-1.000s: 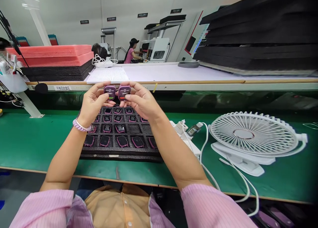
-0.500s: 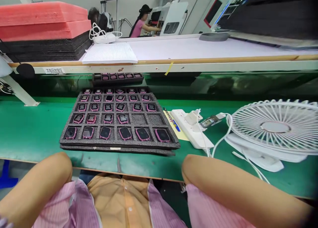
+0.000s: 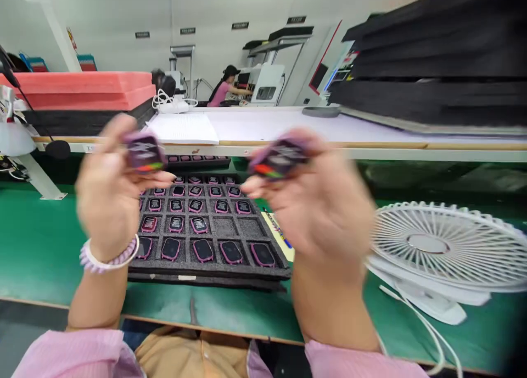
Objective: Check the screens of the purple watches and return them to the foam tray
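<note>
My left hand (image 3: 107,194) is closed around the edges of a smartwatch (image 3: 144,152), strapless, with a purple case and a lit screen showing a coloured strip at the bottom. A second smartwatch (image 3: 280,158) of the same look is gripped by my right hand (image 3: 325,202). Both are raised in the air above a black foam tray (image 3: 224,279), blurred by motion. Many purple watches (image 3: 202,250) sit in the tray's compartments, the front row with dark screens, several others lit with text. Two compartments (image 3: 226,227) at the right of the second row hold no watch.
A white fan (image 3: 428,243) stands on the green bench (image 3: 37,246) at the right. Above runs a shelf (image 3: 263,127) bearing red foam (image 3: 82,90), papers (image 3: 185,127) and black foam stacks (image 3: 436,65). Another tray (image 3: 201,162) lies beneath it. Behind, a person (image 3: 222,90) works at a machine.
Both hands have come up into view, each with a lit smartwatch. The camera has tilted upward, so the tray and fan sit lower in the picture.
</note>
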Demonstrator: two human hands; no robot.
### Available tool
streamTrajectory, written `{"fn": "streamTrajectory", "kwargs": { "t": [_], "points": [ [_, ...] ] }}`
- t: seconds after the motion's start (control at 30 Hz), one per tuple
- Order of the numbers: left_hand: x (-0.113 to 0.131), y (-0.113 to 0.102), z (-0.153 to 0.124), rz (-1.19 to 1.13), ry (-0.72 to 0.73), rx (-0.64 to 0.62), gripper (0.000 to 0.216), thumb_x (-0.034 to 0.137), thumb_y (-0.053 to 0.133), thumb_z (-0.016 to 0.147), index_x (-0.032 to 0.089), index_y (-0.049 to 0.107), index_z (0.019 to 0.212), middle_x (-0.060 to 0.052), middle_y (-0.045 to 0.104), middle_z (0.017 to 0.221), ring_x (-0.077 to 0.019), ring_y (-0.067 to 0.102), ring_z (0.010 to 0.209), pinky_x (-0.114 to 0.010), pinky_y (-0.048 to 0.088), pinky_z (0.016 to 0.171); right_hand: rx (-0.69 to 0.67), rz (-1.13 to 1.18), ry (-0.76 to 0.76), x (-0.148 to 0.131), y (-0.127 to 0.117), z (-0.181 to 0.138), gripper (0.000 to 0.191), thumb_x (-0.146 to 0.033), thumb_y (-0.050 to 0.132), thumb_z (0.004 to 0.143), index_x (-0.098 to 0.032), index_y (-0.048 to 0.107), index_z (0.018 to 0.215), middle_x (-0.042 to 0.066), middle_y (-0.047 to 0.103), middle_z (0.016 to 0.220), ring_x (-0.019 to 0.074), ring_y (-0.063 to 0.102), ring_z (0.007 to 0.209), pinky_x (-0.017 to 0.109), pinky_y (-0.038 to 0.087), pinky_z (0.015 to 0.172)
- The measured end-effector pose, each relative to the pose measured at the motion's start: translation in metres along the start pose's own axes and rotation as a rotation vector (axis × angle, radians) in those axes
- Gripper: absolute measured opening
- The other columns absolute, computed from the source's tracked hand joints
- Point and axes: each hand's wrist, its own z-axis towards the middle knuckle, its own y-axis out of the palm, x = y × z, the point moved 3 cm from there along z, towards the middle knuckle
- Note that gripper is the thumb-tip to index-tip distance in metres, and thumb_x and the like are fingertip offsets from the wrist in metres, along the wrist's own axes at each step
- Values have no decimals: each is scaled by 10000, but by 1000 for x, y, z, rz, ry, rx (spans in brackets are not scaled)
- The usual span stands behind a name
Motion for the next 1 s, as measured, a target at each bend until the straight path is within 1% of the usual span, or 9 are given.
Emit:
{"fn": "streamTrajectory", "kwargs": {
  "t": [0.07, 0.13, 0.2, 0.3, 0.47, 0.53, 0.63, 0.8, 1.0],
  "points": [
    [-19, 12, 3, -32, -170, -65, 445, 320, 685, 850, 175, 670, 1270, -44, 754, 973, -162, 733, 622, -284, 646, 565, -121, 128, 147, 16, 8, 9, 373, -439, 790, 899, -249, 640, 1182, 65, 741, 1081, 206, 742, 764, 323, 634, 673],
    [-44, 21, 5, -30, -363, -129, 560, 257, 708, 810, 121, 616, 1346, -25, 730, 863, -144, 720, 583, -244, 623, 558, -131, 172, 249, 36, 6, 17, 459, -320, 827, 825, -227, 611, 1218, 58, 749, 1059, 174, 734, 733, 288, 617, 683],
    [-63, 26, 6, 0, -426, -165, 712, 211, 721, 778, 110, 521, 1454, -19, 719, 888, -124, 720, 605, -217, 614, 584, -116, 158, 273, 53, 1, 24, 534, -219, 820, 762, -225, 591, 1245, 36, 746, 1033, 158, 729, 730, 269, 603, 694],
    [-73, 27, 6, 65, -364, -202, 779, 167, 748, 741, 129, 491, 1475, -36, 708, 1001, -95, 715, 636, -187, 602, 602, -113, 138, 268, 66, -5, 29, 602, -150, 787, 712, -228, 571, 1268, 25, 738, 1047, 144, 720, 724, 255, 586, 689],
    [-74, 26, 5, 150, -280, -193, 633, 168, 778, 742, 165, 568, 1340, -50, 690, 1093, -79, 714, 671, -177, 617, 632, -141, 141, 248, 72, -5, 30, 627, -164, 810, 734, -226, 540, 1297, -3, 720, 983, 132, 709, 717, 237, 577, 671],
    [-76, 27, 5, 166, -273, -197, 593, 177, 779, 742, 166, 578, 1300, -48, 685, 1090, -82, 716, 667, -177, 622, 626, -145, 128, 225, 73, -5, 30, 641, -170, 814, 746, -229, 523, 1313, -10, 715, 967, 127, 702, 714, 232, 575, 663],
    [-79, 28, 5, 163, -264, -205, 605, 176, 758, 737, 162, 563, 1309, -48, 674, 1095, -92, 731, 678, -193, 643, 658, -135, 114, 212, 74, -5, 31, 663, -160, 787, 733, -236, 502, 1328, -15, 708, 950, 129, 697, 722, 233, 571, 660],
    [-80, 28, 5, 154, -256, -215, 604, 161, 690, 732, 146, 567, 1324, -54, 669, 1099, -111, 757, 678, -205, 659, 672, -109, 88, 219, 73, -6, 30, 622, -131, 721, 677, -228, 528, 1260, -23, 696, 917, 132, 693, 716, 237, 564, 660],
    [-79, 27, 7, 166, -257, -202, 500, 191, 708, 753, 145, 617, 1242, -19, 687, 971, -110, 741, 608, -192, 644, 595, -115, 75, 217, 75, -6, 31, 504, -250, 786, 749, -213, 547, 1191, -20, 686, 869, 137, 682, 655, 249, 550, 619]
  ]
}}
